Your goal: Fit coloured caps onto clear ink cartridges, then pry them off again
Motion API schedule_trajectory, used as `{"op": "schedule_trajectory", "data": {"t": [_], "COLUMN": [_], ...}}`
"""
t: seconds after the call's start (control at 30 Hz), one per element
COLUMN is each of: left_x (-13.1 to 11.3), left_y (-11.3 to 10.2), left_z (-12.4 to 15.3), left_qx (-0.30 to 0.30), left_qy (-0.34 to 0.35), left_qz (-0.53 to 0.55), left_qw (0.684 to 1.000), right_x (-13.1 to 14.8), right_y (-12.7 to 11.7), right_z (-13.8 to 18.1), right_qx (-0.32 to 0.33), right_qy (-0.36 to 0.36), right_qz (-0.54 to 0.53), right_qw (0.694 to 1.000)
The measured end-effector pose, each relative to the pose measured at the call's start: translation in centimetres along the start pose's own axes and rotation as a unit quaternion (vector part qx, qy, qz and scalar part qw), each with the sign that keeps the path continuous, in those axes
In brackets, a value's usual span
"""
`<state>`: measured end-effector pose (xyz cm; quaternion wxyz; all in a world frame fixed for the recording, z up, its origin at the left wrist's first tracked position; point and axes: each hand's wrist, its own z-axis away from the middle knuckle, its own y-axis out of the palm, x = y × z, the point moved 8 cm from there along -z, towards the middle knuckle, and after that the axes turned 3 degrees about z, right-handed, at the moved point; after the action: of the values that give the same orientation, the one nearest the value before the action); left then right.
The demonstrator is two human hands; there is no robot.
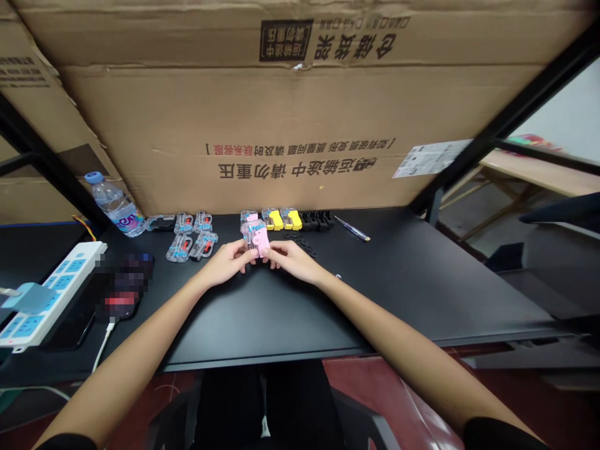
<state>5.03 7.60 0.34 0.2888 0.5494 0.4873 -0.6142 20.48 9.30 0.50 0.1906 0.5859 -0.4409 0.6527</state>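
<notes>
A small clear plastic device with a pink part (260, 241) is held up over the table's middle. My left hand (230, 260) pinches its left lower edge between thumb and fingers. On the other side my right hand (291, 259) grips its lower right corner, fingers closed. Just behind it lies a similar clear and pink piece (249, 217), partly covered. Two clear and yellow pieces (276, 219) stand in the same row, followed by several black parts (317, 220). Small black rings (305, 245) lie beyond my right hand.
Several clear pieces with red bits (180, 247) sit at left, near a water bottle (117, 206). A power strip (51, 290) and a phone (125, 284) with a cable occupy the left side. A pen-like tool (352, 229) lies right. Cardboard (300, 112) walls the back.
</notes>
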Motion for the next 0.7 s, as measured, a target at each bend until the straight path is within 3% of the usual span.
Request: {"op": "schedule_trajectory", "data": {"t": [0.1, 0.2, 0.47, 0.6, 0.7], "left_x": [-0.5, -1.3, -1.2, 0.0, 0.5], "left_y": [0.1, -0.8, -6.8, -8.2, -7.6], "left_z": [0.1, 0.1, 0.7, 0.6, 0.3], "left_qx": [-0.010, -0.060, -0.262, -0.276, -0.246], "left_qy": [0.002, 0.008, 0.018, 0.014, 0.004], "left_qz": [0.003, 0.020, 0.066, 0.053, 0.056], "left_qw": [1.000, 0.998, 0.963, 0.960, 0.968], "right_x": [-0.1, -0.2, -0.4, -0.5, -0.4], "right_y": [0.3, 0.2, 0.4, 0.5, 0.5], "right_z": [0.0, -0.1, 0.2, 0.2, 0.2], "right_qx": [0.012, 0.014, 0.032, 0.037, 0.029], "right_qy": [-0.006, -0.001, 0.013, 0.010, 0.011], "right_qz": [0.012, 0.021, 0.034, 0.038, 0.027], "right_qw": [1.000, 1.000, 0.999, 0.999, 0.999]}}
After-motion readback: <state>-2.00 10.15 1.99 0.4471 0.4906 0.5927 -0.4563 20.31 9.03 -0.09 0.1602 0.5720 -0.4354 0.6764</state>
